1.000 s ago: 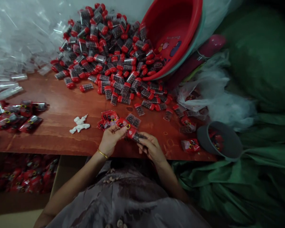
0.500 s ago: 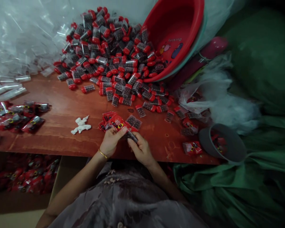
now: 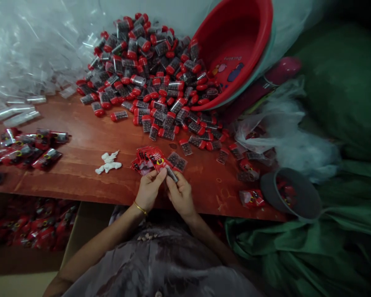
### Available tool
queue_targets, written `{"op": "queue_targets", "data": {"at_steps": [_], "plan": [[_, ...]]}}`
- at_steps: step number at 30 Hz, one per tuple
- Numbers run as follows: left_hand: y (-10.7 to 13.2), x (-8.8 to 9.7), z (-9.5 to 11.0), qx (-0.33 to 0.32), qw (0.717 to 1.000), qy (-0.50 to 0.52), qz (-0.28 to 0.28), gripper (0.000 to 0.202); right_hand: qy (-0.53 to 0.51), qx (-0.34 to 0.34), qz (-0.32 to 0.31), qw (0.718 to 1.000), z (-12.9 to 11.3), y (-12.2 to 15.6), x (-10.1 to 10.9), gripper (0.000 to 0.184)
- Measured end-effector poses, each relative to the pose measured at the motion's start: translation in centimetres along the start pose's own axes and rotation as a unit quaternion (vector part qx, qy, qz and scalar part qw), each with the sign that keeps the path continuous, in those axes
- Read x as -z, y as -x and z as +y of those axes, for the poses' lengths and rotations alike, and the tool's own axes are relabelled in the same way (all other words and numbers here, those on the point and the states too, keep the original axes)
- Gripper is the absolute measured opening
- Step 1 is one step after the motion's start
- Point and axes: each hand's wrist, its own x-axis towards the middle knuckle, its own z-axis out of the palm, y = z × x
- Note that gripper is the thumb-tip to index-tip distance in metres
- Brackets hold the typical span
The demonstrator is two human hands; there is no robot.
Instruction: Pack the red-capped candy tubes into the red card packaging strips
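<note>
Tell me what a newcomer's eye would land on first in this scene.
The big heap of red-capped containers at the back middle of the wooden table stands out first. It reaches into the mouth of the red basin, which is tipped on its side at the right. At the near edge, the left hand and right hand together pinch a small red packet, just in front of a stack of red packets.

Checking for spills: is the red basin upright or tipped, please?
Tipped: the red basin lies on its side, mouth toward the red-capped containers.
</note>
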Motion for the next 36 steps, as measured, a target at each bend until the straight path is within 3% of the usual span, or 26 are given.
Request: {"op": "queue_targets", "data": {"at_steps": [4, 10, 15, 24, 30, 36], "plan": [[-0.5, 0.3, 0.8, 0.034, 0.999, 0.030, -0.004, 0.033, -0.011, 0.010, -0.020, 1.000, -0.3, -0.3, 0.2, 0.025], [-1.4, 1.1, 2.5, 0.026, 0.999, 0.025, 0.030, 0.033, 0.067, 0.052, -0.020, 0.996, -1.4, -1.6, -1.1, 0.020], [-1.8, 1.3, 4.0, 0.011, 0.999, 0.045, 0.005, 0.033, 0.081, 0.078, -0.046, 0.993, -1.4, -2.1, -1.7, 0.019], [-1.2, 1.4, 2.5, 0.040, 0.999, -0.011, -0.022, 0.038, -0.100, -0.028, -0.050, 0.993, -0.1, -1.3, -2.7, 0.032], [-0.7, 1.6, 3.0, 0.004, 0.999, 0.029, -0.029, 0.041, -0.070, 0.011, -0.060, 0.996, -0.8, -1.7, -2.4, 0.029], [-0.6, 1.8, 2.1, 0.055, 0.998, 0.000, -0.038, 0.046, -0.082, -0.003, -0.045, 0.996, -1.1, -2.0, -2.5, 0.032]]}}
